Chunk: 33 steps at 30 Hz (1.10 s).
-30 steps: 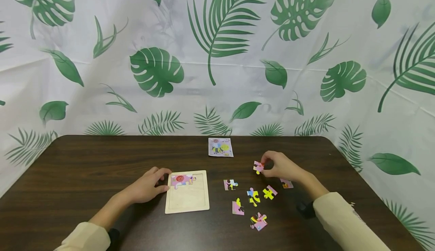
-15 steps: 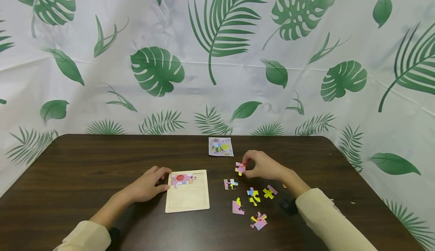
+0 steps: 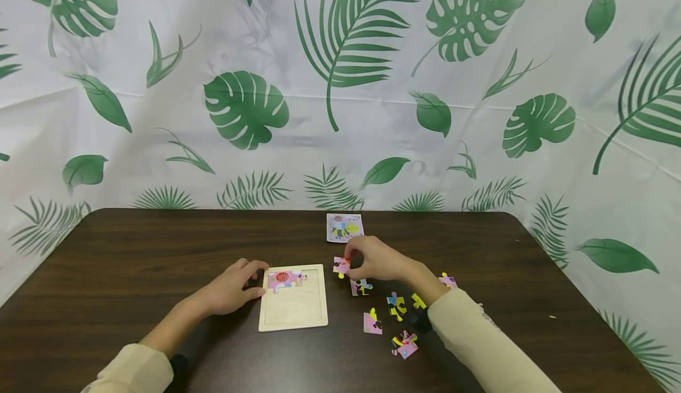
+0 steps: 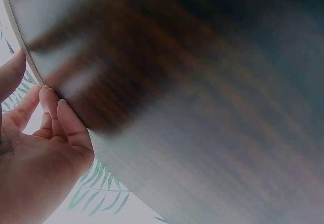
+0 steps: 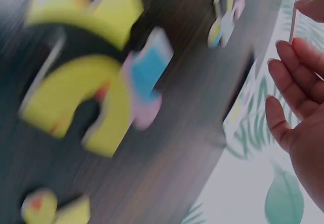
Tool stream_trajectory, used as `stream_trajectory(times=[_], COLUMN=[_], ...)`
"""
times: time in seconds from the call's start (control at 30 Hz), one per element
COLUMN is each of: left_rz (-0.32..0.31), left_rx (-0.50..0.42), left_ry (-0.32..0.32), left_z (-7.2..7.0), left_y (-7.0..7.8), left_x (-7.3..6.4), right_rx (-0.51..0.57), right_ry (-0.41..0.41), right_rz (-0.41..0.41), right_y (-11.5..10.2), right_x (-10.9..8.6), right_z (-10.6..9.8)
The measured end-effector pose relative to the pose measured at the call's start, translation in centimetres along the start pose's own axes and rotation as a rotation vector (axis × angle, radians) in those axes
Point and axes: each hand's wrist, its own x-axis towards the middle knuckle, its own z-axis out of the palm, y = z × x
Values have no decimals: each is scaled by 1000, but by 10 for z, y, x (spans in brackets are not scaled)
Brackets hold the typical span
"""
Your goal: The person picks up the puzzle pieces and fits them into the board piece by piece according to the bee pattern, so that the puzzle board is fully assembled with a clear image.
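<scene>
My right hand (image 3: pixel 380 260) pinches a pink jigsaw piece (image 3: pixel 340 266) with a yellow knob between thumb and index finger, just right of a square wooden puzzle tray (image 3: pixel 292 327). In the right wrist view, this piece (image 5: pixel 294 16) shows edge-on between the fingertips. At the tray's left side, my left hand (image 3: pixel 229 289) rests its index finger near the upper corner and its thumb lower on the same edge. Its fingertips meet the pale tray edge (image 4: pixel 29 64) in the left wrist view. Joined pink pieces (image 3: pixel 284 279) with a red round print lie in the tray's top left.
Several loose jigsaw pieces lie right of the tray, among them a pink-and-white one (image 3: pixel 360 288), a blue-and-yellow one (image 3: pixel 396 305) and a pink one (image 3: pixel 405 344). Another (image 3: pixel 448 281) lies beyond the right forearm. A bee picture card (image 3: pixel 343 227) lies near the table's far edge.
My right hand has carried the pink jigsaw piece leftward across the table, from above the loose pieces to beside the tray. The left hand and tray have stayed in place.
</scene>
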Motion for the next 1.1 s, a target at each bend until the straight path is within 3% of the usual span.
stream_trajectory(times=[0.43, 1.1], left_rz=[-3, -5], left_rx=[-3, 10], left_ry=[-5, -4], left_z=[0, 0], left_y=[0, -1], left_x=[0, 0], right_rx=[21, -38], right_ry=[-48, -86], right_rz=[-7, 12], right_y=[-26, -34], right_x=[21, 34], right_z=[18, 32])
